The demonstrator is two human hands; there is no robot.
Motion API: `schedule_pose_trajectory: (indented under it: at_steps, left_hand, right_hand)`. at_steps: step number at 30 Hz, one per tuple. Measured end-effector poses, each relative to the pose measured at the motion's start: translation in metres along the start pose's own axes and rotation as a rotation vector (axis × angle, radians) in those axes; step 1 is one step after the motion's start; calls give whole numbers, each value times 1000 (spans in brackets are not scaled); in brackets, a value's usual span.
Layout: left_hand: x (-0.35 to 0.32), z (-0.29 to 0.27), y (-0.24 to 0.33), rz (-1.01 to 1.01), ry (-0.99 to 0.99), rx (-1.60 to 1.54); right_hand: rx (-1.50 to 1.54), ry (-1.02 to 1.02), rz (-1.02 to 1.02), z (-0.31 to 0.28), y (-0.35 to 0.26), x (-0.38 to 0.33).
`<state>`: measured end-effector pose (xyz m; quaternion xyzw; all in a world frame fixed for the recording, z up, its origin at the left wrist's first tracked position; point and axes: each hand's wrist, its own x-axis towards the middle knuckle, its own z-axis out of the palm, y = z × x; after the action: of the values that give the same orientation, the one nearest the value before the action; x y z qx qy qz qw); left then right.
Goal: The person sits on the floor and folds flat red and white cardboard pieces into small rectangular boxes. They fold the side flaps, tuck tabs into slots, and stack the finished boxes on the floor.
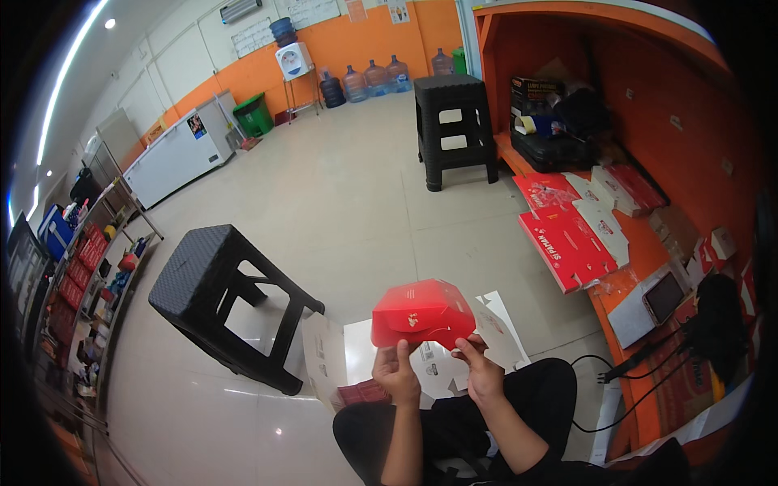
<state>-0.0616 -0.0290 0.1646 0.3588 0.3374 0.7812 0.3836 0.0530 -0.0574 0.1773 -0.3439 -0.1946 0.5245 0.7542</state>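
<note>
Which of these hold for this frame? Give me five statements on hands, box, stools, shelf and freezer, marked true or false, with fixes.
1. The left hand and right hand both hold the red box. True.
2. The red box is resting on a stool. False: both hands hold it up.
3. The near black stool is left of the red box in the picture. True.
4. Flat red cartons lie in the orange shelf unit. True.
5. The freezer is black. False: the freezer is white.
</note>
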Motion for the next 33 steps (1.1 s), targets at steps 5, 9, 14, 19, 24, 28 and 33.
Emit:
schedule_pose_trajectory:
  at_steps: [5,9,14,19,24,28,33]
  left_hand:
    - [-28,25,-1,-4,97,-72]
    - [-44,25,-12,-42,103,-161]
    - [-52,24,-12,-172,99,-386]
    - [-47,7,-8,-435,61,-494]
    - [-44,-60,1,-748,24,-126]
    - [-24,-140,15,-324,219,397]
    - [23,-264,6,-188,413,1004]
  right_hand:
    - [-202,56,-271,4,5,-8]
    - [-117,120,-218,9,10,-15]
    - [76,61,21,22,10,-17]
    - [63,-211,247,11,24,9]
    - [-466,-376,-151,46,69,52]
    - [-1168,-691,-673,71,153,82]
    - [-1618,-1207,-606,94,225,56]
